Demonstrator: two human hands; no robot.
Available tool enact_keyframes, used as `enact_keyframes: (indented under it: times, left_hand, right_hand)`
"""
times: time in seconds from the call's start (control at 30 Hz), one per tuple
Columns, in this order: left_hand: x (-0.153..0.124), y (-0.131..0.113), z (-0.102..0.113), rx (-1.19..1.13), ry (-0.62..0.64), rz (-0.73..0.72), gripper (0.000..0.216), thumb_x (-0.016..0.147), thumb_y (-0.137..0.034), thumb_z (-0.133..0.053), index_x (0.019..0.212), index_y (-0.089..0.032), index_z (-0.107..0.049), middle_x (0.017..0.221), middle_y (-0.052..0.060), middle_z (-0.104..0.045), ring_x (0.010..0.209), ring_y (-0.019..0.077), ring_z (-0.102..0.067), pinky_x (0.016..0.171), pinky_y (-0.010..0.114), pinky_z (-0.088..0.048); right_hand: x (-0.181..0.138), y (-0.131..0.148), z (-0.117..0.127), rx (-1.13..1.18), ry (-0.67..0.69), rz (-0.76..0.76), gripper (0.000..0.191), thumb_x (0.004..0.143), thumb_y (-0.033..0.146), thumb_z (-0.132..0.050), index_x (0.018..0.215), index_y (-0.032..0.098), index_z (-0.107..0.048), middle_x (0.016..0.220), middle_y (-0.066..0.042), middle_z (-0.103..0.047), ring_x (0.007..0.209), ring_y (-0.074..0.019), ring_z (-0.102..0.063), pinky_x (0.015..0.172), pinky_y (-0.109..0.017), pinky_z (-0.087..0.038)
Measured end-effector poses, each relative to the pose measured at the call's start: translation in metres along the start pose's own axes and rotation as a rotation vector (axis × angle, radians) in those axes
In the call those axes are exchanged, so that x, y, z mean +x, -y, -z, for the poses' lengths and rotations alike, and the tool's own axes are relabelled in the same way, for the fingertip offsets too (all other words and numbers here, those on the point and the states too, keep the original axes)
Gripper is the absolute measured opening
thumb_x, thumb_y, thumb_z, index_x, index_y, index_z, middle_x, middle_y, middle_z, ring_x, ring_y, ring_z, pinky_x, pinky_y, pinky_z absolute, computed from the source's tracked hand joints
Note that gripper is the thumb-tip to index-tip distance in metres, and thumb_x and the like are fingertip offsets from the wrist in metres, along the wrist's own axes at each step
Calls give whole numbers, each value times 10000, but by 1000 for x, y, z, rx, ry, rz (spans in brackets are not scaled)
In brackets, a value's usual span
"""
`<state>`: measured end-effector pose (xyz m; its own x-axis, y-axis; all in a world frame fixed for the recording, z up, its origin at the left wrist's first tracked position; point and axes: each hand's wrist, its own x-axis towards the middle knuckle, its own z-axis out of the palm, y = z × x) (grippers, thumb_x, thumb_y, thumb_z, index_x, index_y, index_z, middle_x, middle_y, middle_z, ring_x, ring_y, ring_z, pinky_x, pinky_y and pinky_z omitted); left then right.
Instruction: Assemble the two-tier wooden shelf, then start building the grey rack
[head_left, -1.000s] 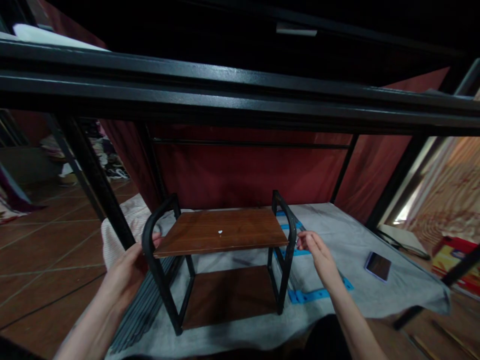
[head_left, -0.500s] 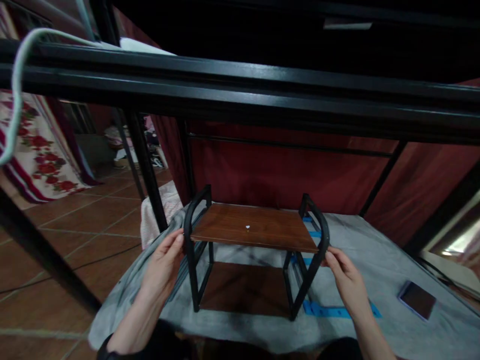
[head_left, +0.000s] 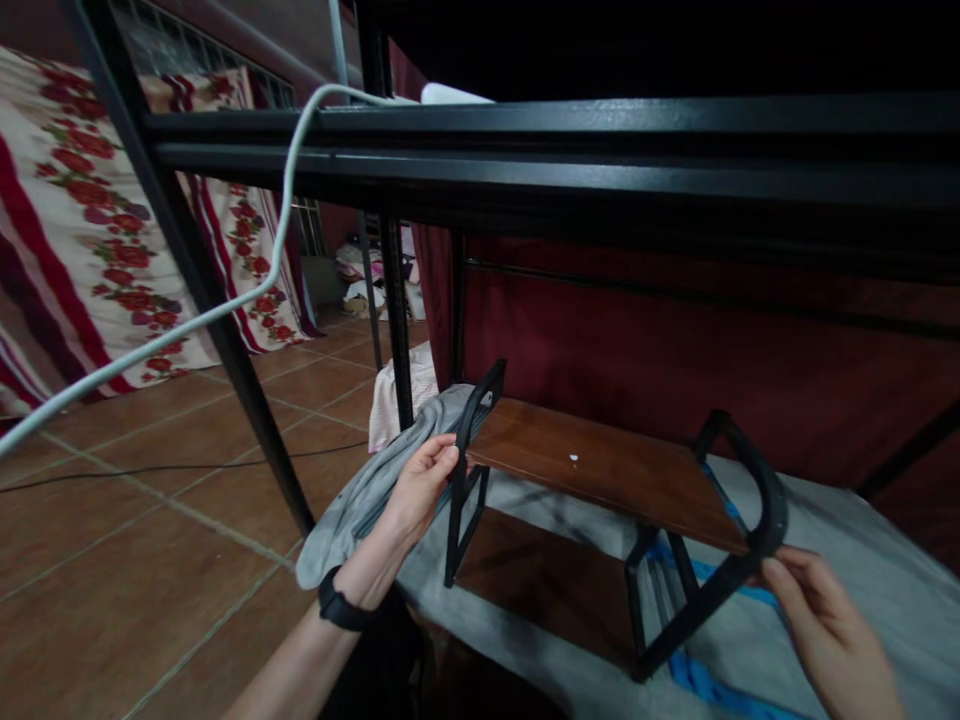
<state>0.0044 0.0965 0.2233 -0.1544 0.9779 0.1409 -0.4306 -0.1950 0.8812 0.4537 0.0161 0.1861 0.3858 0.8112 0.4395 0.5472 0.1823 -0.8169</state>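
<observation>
A small two-tier shelf rack with black tubular side frames stands on grey bedding. Its upper brown wooden board [head_left: 592, 470] carries a small white spot, and the lower board [head_left: 547, 575] lies near the cloth. My left hand [head_left: 424, 490], a black band on its wrist, is closed at the left side frame [head_left: 465, 425], thumb and fingers pinched at board height. At the right side frame [head_left: 769, 500], my right hand [head_left: 825, 610] is pinched closed against its outer side. Whether a small part sits between the fingertips is hidden.
A thick black bed rail [head_left: 562, 150] crosses above, with a white cable [head_left: 281, 220] hanging from it. Blue strips [head_left: 705, 680] lie on the bedding at right. Black posts [head_left: 232, 370] stand at left, before a tiled floor [head_left: 150, 580] and floral cloth [head_left: 127, 260].
My view has swung left, so the rack appears farther right and turned. Both hands stay at its side frames. The phone at right has left the view.
</observation>
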Motion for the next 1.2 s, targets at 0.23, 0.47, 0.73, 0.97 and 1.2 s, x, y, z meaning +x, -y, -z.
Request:
enact_keyframes:
  times: [0.23,0.47,0.73,0.97,1.2]
  left_hand:
    - [0,-1,3,36,44,-12,400,711,-406,-860,1011,-217,-675,754,-11,-704,684,150,-670,697,261,-526]
    - [-3,4,-5,35,-37,-77,435,691,-440,-863,1000,-200,-672,775,-21,-703,681,126,-657,702,239,-521]
    - [8,4,-3,47,-91,-49,536,560,-424,-928,970,-190,-675,798,-23,-714,687,152,-678,676,262,-554]
    - [9,4,-5,81,-98,-47,471,594,-398,-894,964,-196,-683,742,-28,-702,680,166,-685,620,248,-559]
    - [10,3,-5,58,-113,-58,325,667,-305,-841,939,-209,-692,765,-17,-714,696,170,-694,639,250,-580]
  right_hand:
    - [3,-4,7,-66,32,26,380,778,643,-638,886,280,-675,851,-52,-706,801,-284,-674,754,-418,-562]
    - [5,3,5,-46,103,32,352,864,608,-590,941,272,-662,845,-31,-708,821,-252,-675,756,-353,-544]
    - [9,29,1,83,221,92,422,960,612,-498,755,254,-587,702,0,-597,709,-182,-576,683,-301,-460]
    - [11,30,-4,311,244,-24,503,897,698,-555,698,235,-544,608,22,-540,545,-132,-470,562,-288,-386]
    - [15,39,-9,423,294,-170,547,811,742,-621,663,233,-483,516,59,-395,456,-95,-290,437,-267,-206]
